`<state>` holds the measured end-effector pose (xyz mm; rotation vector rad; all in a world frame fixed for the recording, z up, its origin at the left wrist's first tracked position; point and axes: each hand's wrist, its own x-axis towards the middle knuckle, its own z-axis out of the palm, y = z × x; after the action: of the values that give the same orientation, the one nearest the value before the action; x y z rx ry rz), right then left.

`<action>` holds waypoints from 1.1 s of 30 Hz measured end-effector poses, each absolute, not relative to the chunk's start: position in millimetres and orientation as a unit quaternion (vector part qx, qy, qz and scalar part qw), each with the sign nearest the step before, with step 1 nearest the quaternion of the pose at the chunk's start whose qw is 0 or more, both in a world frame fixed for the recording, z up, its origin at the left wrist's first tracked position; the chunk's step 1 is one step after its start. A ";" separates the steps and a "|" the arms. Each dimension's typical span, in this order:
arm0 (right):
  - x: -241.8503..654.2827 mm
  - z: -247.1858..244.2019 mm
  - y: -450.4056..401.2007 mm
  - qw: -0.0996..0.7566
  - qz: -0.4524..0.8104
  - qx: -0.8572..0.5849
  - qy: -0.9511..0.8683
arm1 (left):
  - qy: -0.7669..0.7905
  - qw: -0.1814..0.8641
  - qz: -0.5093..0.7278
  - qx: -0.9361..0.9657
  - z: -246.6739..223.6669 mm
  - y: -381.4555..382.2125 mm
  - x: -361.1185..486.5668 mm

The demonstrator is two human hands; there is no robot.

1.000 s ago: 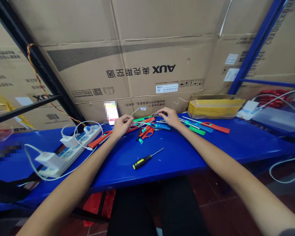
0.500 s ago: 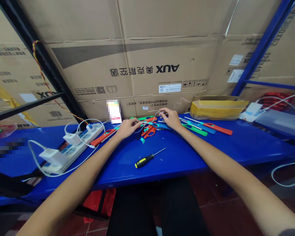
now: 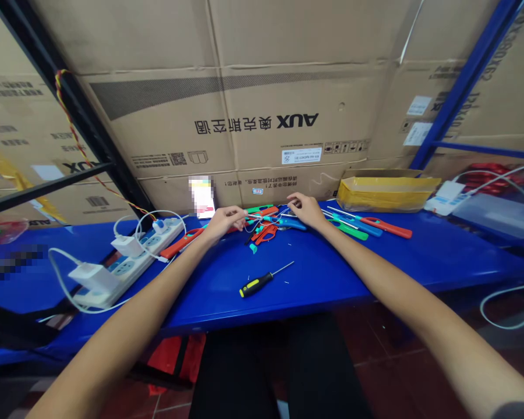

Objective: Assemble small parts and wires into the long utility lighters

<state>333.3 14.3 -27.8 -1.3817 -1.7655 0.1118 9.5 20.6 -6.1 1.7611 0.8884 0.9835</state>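
Note:
My left hand [image 3: 227, 222] is closed, with the fingertips pinched on a thin metal rod [image 3: 252, 216] that has a teal part. To the right, my right hand [image 3: 304, 209] has its fingers drawn together at a thin wire [image 3: 283, 212] running between the hands; the exact grip is too small to make out. Below them lie orange lighter casing pieces [image 3: 265, 234] and a blue lighter handle [image 3: 293, 224]. A green lighter piece [image 3: 258, 208] rests behind. Nearer me are a small teal cap [image 3: 253, 249] and a black and yellow screwdriver [image 3: 257, 285].
Several long lighters, including an orange one [image 3: 388, 228], lie right of my right hand. A power strip [image 3: 131, 262] with chargers and cables stands left. A lit phone [image 3: 203, 201] leans against the cardboard [image 3: 253, 93]. A yellow-taped box [image 3: 386, 192] sits back right.
My left hand has shifted slightly left and my right hand slightly right, widening the gap between them. The wire loop beside my right fingers has come down lower.

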 end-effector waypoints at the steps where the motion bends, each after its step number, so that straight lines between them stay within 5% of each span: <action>1: 334.1 -28.5 15.4 0.427 0.044 -0.556 -0.711 | 0.345 0.467 0.405 0.706 -5.4 20.4 9.0; 7: 331.0 -30.1 15.4 0.405 0.041 -0.544 -0.734 | 0.308 0.428 0.375 0.762 -5.3 19.6 9.1; 13: 325.5 -22.3 9.3 0.404 -0.023 -0.505 -0.762 | 0.321 0.162 0.346 0.866 -2.7 9.4 13.8; 19: 310.4 -17.2 -2.5 0.310 0.066 -0.391 -0.864 | 0.270 -0.021 0.399 0.876 9.0 -8.7 20.6; 27: 302.4 -32.0 -1.4 0.288 0.054 -0.401 -0.868 | 0.161 0.105 0.166 0.967 8.1 -29.0 35.9; 33: 301.7 -26.6 -5.0 0.277 0.007 -0.420 -0.864 | 0.189 0.088 0.151 0.966 7.8 -18.6 31.4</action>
<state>301.7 -5.0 -26.6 -1.1290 -2.3211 0.0194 31.4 -18.6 7.8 2.8767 0.5615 0.4484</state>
